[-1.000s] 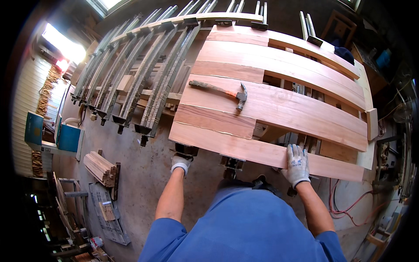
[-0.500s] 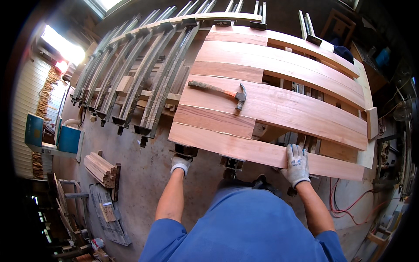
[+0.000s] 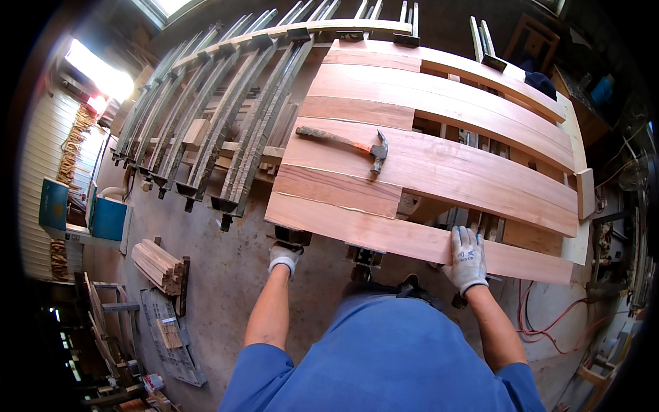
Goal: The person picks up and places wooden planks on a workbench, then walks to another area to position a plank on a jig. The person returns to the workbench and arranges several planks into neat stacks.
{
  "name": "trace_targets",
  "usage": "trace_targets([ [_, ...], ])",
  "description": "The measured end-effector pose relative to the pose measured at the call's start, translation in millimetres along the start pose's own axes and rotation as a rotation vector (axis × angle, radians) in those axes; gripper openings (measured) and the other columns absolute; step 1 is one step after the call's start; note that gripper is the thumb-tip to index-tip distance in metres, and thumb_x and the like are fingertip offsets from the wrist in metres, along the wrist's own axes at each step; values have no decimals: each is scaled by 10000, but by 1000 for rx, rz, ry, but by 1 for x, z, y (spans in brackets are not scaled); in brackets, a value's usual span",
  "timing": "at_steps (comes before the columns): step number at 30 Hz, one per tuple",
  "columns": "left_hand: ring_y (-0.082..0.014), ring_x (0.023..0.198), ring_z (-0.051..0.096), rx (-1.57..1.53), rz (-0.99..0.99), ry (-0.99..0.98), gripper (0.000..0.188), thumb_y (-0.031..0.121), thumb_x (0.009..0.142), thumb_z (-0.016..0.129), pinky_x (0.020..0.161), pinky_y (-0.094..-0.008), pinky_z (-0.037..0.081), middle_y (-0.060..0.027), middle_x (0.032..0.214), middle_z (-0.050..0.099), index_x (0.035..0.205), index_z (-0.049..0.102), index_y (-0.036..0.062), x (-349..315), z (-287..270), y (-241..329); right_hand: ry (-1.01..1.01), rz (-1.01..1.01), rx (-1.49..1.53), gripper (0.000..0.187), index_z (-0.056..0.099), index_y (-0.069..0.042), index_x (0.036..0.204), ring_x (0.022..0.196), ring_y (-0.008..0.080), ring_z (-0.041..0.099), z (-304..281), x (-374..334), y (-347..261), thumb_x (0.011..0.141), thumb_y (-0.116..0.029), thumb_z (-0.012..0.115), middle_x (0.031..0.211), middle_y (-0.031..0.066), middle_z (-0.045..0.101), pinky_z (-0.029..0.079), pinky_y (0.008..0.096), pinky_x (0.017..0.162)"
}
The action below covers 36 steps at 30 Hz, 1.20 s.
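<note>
Several reddish wooden boards (image 3: 473, 161) lie side by side on bar clamps, with shorter pieces between them at the left and gaps at the right. Pale glue lines show along the short pieces' joints. My gloved left hand (image 3: 283, 259) is closed at the near end of a bar clamp (image 3: 294, 237) under the left corner; its fingertips are partly hidden. My gloved right hand (image 3: 468, 259) grips the front board (image 3: 357, 230), fingers across the top and thumb at the near edge. A claw hammer (image 3: 343, 142) with a worn handle rests on the boards, touched by neither hand.
A rack of long bar clamps (image 3: 237, 130) stands at the left. Stacked wood strips (image 3: 159, 266) are on the lower left side. Another clamp end (image 3: 364, 257) juts out before my body. Red hoses (image 3: 542, 334) trail over the floor at right.
</note>
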<state>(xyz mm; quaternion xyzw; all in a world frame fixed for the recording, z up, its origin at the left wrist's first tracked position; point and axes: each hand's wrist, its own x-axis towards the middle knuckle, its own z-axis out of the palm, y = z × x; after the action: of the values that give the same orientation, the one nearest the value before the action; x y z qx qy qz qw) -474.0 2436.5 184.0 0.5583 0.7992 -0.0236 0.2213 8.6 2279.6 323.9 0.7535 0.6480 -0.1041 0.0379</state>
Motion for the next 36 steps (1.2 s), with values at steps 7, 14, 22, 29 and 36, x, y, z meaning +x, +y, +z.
trace_targets([
  [7, -362, 1083, 682, -11, -15, 0, 569, 424, 706, 814, 909, -414, 564, -176, 1161, 723, 1166, 716, 105, -3, -5, 2, 14, 0, 8, 992, 383, -47, 1509, 1441, 386, 343, 0, -1, -1, 685, -319, 864, 1521, 186, 411, 231, 530, 1219],
  [14, -343, 1078, 692, -28, 30, 17, 574, 391, 690, 839, 898, -405, 563, -161, 1161, 732, 1166, 720, 93, 4, 3, -3, 40, -17, 15, 971, 401, -43, 1488, 1426, 386, 370, 3, -1, 1, 676, -311, 862, 1501, 187, 434, 247, 529, 1215],
  [22, -262, 708, 700, -112, 23, 55, 373, 282, 713, 840, 634, -396, 555, -132, 852, 744, 987, 738, 51, 22, 26, -25, 30, -27, 27, 939, 412, -31, 1470, 1380, 365, 404, -3, 2, 2, 679, -295, 845, 1409, 170, 474, 259, 529, 1206],
  [29, -320, 1037, 650, -1, -90, -86, 514, 393, 753, 797, 856, -429, 534, -157, 1132, 696, 1160, 696, 96, 40, 33, -31, 14, -8, 17, 953, 400, -31, 1489, 1374, 351, 407, 0, 3, 8, 693, -325, 834, 1402, 165, 477, 255, 528, 1203],
  [36, -263, 877, 634, -173, -153, -57, 404, 352, 842, 750, 735, -386, 508, -125, 1034, 706, 1134, 670, 85, 50, 41, -57, 27, -14, 21, 942, 408, -23, 1490, 1382, 349, 402, 5, 2, 6, 712, -361, 818, 1410, 165, 479, 253, 527, 1206],
])
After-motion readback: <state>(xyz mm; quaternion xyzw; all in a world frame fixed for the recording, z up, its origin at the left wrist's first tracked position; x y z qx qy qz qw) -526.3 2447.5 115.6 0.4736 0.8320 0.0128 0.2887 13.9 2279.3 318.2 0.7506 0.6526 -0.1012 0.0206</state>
